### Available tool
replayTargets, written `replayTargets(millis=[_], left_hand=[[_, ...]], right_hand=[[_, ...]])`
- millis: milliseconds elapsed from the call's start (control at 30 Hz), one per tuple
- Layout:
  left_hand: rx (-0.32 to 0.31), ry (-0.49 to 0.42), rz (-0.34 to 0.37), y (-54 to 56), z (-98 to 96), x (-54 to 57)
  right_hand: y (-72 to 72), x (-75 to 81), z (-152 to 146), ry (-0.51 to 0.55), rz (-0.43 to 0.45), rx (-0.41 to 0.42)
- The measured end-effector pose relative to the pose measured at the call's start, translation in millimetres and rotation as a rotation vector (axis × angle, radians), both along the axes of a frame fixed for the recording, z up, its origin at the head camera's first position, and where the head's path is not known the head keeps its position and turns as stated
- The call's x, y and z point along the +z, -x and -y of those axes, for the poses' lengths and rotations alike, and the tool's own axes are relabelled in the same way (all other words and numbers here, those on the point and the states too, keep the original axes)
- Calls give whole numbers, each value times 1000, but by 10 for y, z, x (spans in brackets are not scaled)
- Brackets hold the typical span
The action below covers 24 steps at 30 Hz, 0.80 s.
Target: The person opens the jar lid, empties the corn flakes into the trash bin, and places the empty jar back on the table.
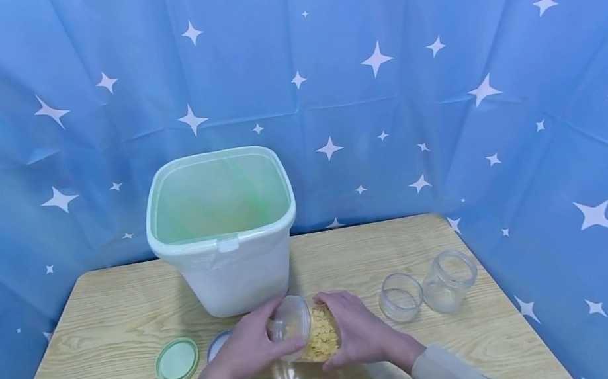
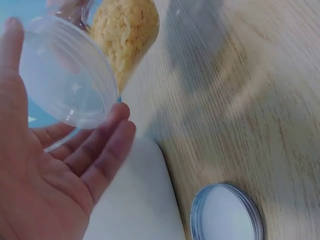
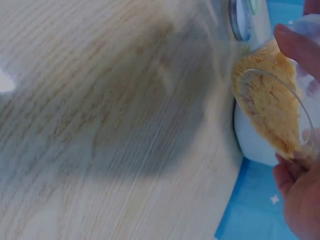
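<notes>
A clear jar (image 1: 321, 334) of small yellow flakes or pieces lies tilted between the hands. My right hand (image 1: 359, 329) grips the jar round its base end; its round bottom and the yellow pieces (image 3: 272, 107) show in the right wrist view. My left hand (image 1: 250, 347) holds a translucent plastic container (image 2: 67, 70) between thumb and fingers. The container's wide rim faces the jar's mouth and meets or nearly meets it; whether they touch I cannot tell. In the left wrist view, the yellow pieces (image 2: 122, 35) reach close to that rim.
A white bin (image 1: 232, 265) with a pale green liner stands just behind the hands. At left lie a green lid (image 1: 177, 361) and a silver-rimmed white lid (image 2: 225, 215), partly hidden by the left hand. Two clear jars (image 1: 401, 298) (image 1: 446, 286) stand to the right.
</notes>
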<state>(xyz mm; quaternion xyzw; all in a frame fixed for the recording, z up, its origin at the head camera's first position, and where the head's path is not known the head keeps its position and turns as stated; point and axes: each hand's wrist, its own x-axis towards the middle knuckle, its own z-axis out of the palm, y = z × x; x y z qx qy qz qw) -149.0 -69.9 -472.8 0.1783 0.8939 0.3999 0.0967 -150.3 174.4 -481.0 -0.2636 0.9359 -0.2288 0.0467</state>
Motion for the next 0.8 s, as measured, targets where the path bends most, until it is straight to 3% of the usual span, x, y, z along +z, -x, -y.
replayTargets(millis=[233, 433, 533, 667, 800], left_hand=[[104, 238, -54, -27, -100, 45], [120, 251, -52, -36, -84, 36], [53, 129, -15, -49, -10, 34], [-119, -60, 15, -61, 94, 60], [-204, -104, -25, -40, 119, 76]], right_hand=[[-25, -33, 6, 41, 36, 4], [-28, -53, 3, 84, 81, 25], [-22, -62, -1, 101, 96, 24], [-10, -71, -9, 131, 107, 19], [-12, -83, -21, 164, 131, 19]])
